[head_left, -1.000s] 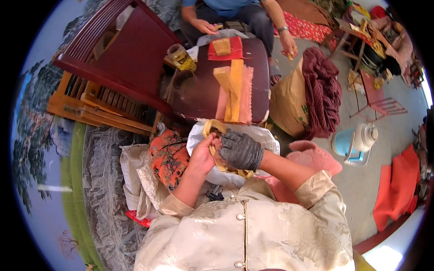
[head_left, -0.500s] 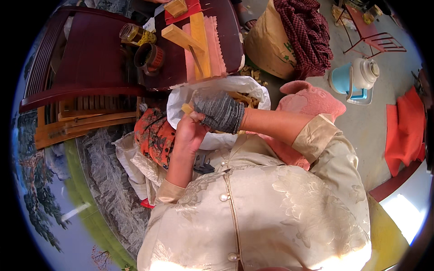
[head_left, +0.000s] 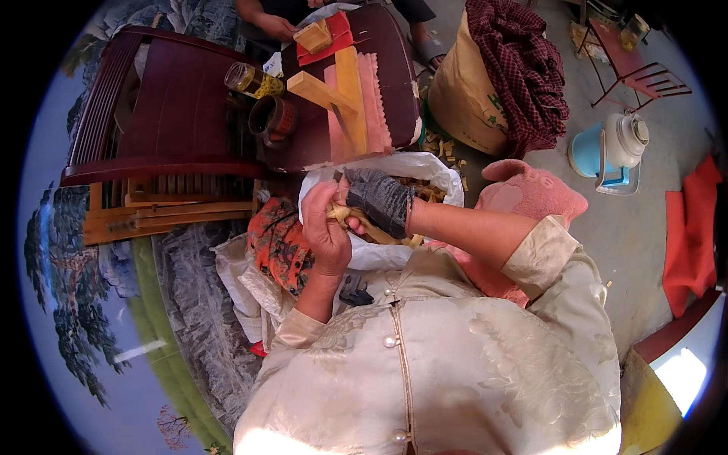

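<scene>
My left hand [head_left: 326, 231] is closed, thumb and fingers pinching a yellowish, bent strip [head_left: 341, 213] whose kind I cannot make out. My right hand [head_left: 378, 199], in a dark grey knitted glove that leaves the fingertips bare, is closed against the same strip from the other side. Both hands meet over the left part of an open white plastic bag [head_left: 447, 178]. Inside the bag lie more yellowish-brown pieces [head_left: 432, 191], partly hidden by the glove.
Ahead stands a dark red stool [head_left: 400, 106] bearing a wooden T-shaped stand [head_left: 350, 98] on pink cloth, a wood block [head_left: 313, 36], a jar [head_left: 254, 80] and a dark cup [head_left: 271, 119]. Another person's hand [head_left: 277, 27] is beyond. A brown sack [head_left: 466, 106] and blue-white flask [head_left: 610, 144] stand right.
The view has shifted, so the surroundings sit lower and to the right. The small yellow piece at my left fingertips is no longer visible there; a longer bent strip shows between my hands.
</scene>
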Available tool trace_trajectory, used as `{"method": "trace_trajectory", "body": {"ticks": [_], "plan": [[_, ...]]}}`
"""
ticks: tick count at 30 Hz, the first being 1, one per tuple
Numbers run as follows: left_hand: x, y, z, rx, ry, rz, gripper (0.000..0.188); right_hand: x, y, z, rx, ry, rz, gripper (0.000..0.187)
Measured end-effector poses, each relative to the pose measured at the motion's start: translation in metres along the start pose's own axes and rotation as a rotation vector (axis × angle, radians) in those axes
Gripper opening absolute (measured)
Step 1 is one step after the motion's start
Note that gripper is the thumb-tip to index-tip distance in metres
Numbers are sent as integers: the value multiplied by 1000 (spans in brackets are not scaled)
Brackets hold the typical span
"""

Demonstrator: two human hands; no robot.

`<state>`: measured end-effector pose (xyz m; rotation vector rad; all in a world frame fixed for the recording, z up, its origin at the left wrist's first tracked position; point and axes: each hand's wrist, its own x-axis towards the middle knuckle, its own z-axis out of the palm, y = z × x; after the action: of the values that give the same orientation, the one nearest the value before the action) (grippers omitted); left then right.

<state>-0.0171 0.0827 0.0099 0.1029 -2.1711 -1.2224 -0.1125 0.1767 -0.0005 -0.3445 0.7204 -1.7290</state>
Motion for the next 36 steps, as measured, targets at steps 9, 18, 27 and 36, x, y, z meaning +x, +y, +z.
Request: {"method": "trace_trajectory", "body": {"ticks": [9,18,27,36], "plan": [[3,-15,-9,-181,-14,-228,16,-17,-16,12,-1482,148,-466,35],[9,7,-20,-672,-95,-398,24,-12,-33,-1,-1527,-4,-687,25],[16,-15,-12,-164,-31,-128,26,-8,-34,-7,-1040,41,-362,23],[23,-10,-18,-177,-13,-301,6,-2,-32,-7,-1030,37,-416,29]]}}
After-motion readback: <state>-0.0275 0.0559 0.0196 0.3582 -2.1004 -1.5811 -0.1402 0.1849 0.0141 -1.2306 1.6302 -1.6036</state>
